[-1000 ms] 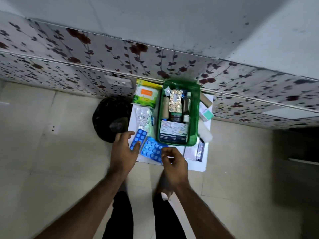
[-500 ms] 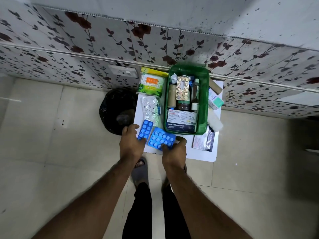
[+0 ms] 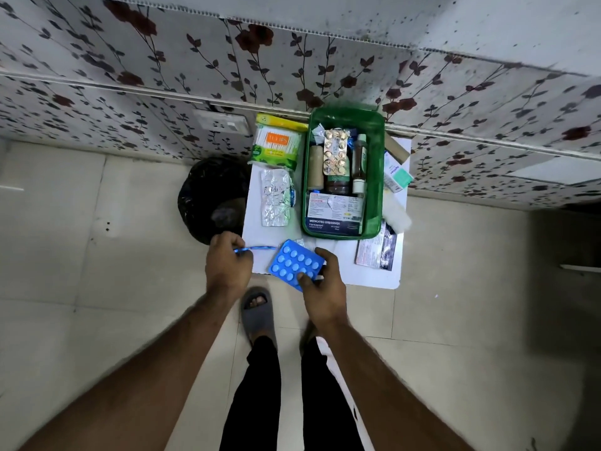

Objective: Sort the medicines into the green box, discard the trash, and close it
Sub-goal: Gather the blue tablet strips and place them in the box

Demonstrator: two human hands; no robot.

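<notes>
The green box (image 3: 376,177) stands open on a small white table (image 3: 374,275) against the wall, packed with bottles, a gold blister strip and a dressings carton. My right hand (image 3: 325,281) grips a large blue blister pack (image 3: 294,265) just above the table's front edge. My left hand (image 3: 229,260) pinches a smaller blue blister strip (image 3: 257,248), turned edge-on, near the table's front left corner. A silver blister sheet (image 3: 274,198) and a cotton bud packet (image 3: 276,146) lie left of the box.
A black bin bag (image 3: 211,193) sits on the floor left of the table. A small white-and-teal carton (image 3: 396,174), a cardboard tube (image 3: 397,149), a white roll (image 3: 400,216) and a dark sachet (image 3: 375,252) lie right of the box. My sandalled foot (image 3: 258,309) is below the table.
My left hand has tilted its small blue strip from flat to edge-on. My right hand has closed on the large blue pack and lifted its near edge. The camera moved closer.
</notes>
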